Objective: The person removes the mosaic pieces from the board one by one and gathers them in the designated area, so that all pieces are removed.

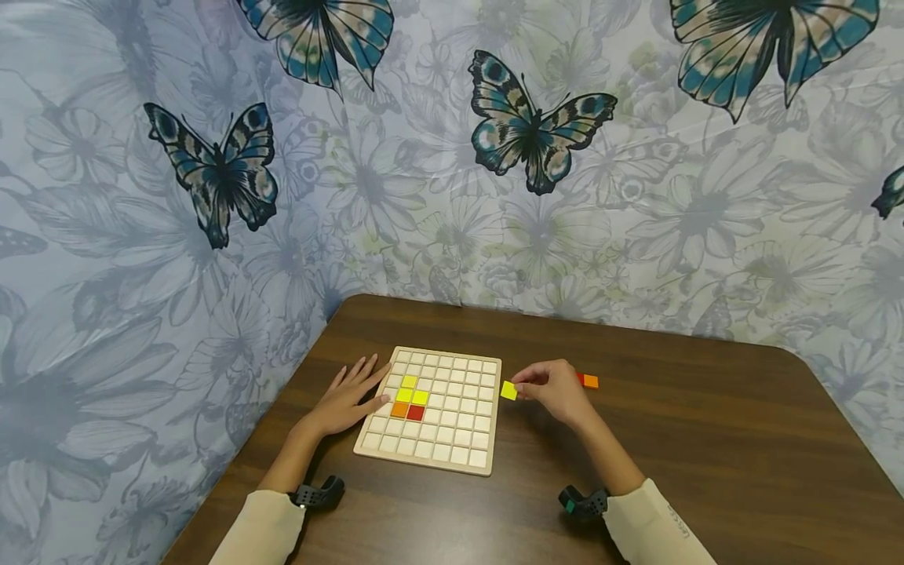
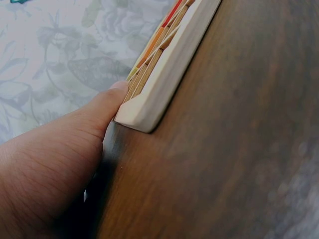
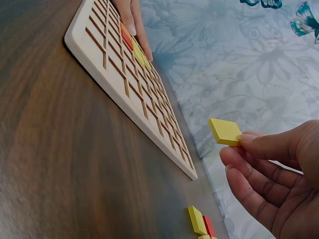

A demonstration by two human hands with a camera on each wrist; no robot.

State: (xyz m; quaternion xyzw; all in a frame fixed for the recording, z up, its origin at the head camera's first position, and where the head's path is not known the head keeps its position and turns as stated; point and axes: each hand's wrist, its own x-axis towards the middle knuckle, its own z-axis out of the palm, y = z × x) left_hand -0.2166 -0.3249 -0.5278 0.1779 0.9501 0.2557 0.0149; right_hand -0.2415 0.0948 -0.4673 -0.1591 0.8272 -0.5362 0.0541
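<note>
A wooden grid board (image 1: 462, 437) lies on the table, its shallow cells outlined by thin ridges. Toward its left side sit 3 yellow tiles (image 1: 420, 397), one orange tile (image 1: 399, 410) and one red tile (image 1: 415, 413). My left hand (image 1: 346, 404) is spread flat at the board's left edge; in the left wrist view its thumb (image 2: 112, 97) touches the rim. Just right of the board, my right hand (image 1: 561, 392) pinches a square yellow tile (image 3: 226, 131) between thumb and fingers, held above the table.
Loose tiles lie beyond the right hand: an orange one (image 1: 591, 381) and a red one (image 3: 209, 226), with a yellow one (image 3: 197, 220) beside them in the right wrist view. The brown wooden table (image 1: 706, 431) meets a butterfly-patterned wall covering (image 1: 424, 196) behind.
</note>
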